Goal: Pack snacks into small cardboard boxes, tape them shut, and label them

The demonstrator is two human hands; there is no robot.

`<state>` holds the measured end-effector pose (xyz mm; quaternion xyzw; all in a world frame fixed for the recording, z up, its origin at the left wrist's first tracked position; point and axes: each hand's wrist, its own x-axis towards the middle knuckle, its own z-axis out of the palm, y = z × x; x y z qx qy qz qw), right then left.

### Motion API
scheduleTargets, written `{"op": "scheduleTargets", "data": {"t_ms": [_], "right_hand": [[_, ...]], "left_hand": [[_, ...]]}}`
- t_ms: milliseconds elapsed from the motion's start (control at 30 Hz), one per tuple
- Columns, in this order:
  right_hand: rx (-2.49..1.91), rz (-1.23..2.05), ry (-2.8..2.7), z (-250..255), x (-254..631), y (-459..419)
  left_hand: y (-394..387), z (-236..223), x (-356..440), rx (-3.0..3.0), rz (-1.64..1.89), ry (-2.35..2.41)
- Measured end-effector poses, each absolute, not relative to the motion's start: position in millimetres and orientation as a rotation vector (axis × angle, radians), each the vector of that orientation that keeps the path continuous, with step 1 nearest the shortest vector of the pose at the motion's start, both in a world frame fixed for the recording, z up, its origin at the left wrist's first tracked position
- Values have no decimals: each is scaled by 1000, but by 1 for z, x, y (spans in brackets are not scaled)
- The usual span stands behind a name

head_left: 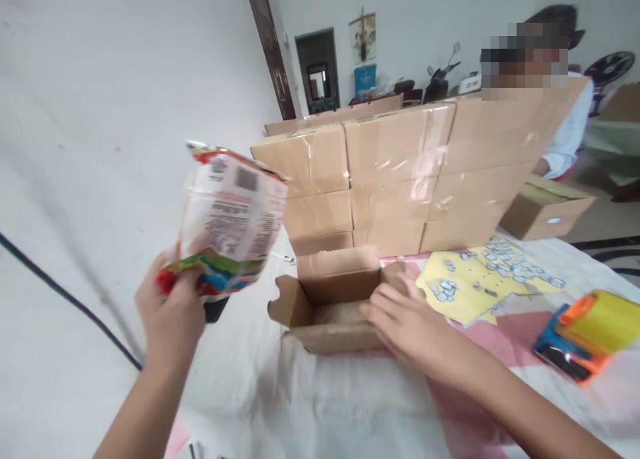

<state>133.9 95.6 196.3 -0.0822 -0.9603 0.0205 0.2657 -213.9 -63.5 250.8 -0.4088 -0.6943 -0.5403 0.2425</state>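
My left hand [170,319] is closed round the bottom edge of a colourful printed packet [230,222] and holds it up in the air, left of a small open cardboard box [327,299]. The packet's white back with a barcode faces me. My right hand [405,322] rests on the box's right side, fingers stretched flat against its flap and rim. The box stands open on a cloth-covered surface [325,405] with its flaps spread outward.
A wall of taped cardboard boxes [400,172] stands behind the open box. A yellow sheet with small blue-white pieces [480,279] lies to the right, and a tape dispenser [585,335] at the far right. Another person [560,125] sits behind the boxes. A white wall is on the left.
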Motion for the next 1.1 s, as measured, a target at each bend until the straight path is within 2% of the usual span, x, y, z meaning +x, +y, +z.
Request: {"op": "scheduleTargets", "data": {"t_ms": [167, 300, 433, 567, 700, 800, 900, 967, 1000, 1100], "right_hand": [[14, -177, -2536, 172, 160, 57], [36, -191, -2468, 158, 179, 47], [-44, -10, -2462, 156, 186, 42], [-133, 120, -2370, 145, 201, 43], [-563, 756, -1856, 123, 203, 56], [-587, 1280, -1579, 114, 189, 69], [-397, 1492, -1511, 117, 172, 76], [-329, 1537, -1612, 126, 164, 77], [-324, 1523, -1713, 131, 163, 77], [-344, 1293, -2072, 149, 164, 75]], "left_hand": [[-57, 254, -154, -1512, -1673, -2086], [-61, 231, -123, -2050, -1284, -2366], [-60, 196, -88, -2426, -682, -2405], [-51, 181, -68, -2086, -332, -2278], [-41, 193, -84, -1995, -147, -2230], [-56, 188, -117, -1886, -367, -2288], [-87, 142, -140, -1440, -1284, -2340], [-104, 102, -140, -1546, -1757, -2205], [-110, 85, -136, -1706, -1846, -2112], [-114, 68, -114, -1961, -1631, -2025]]}}
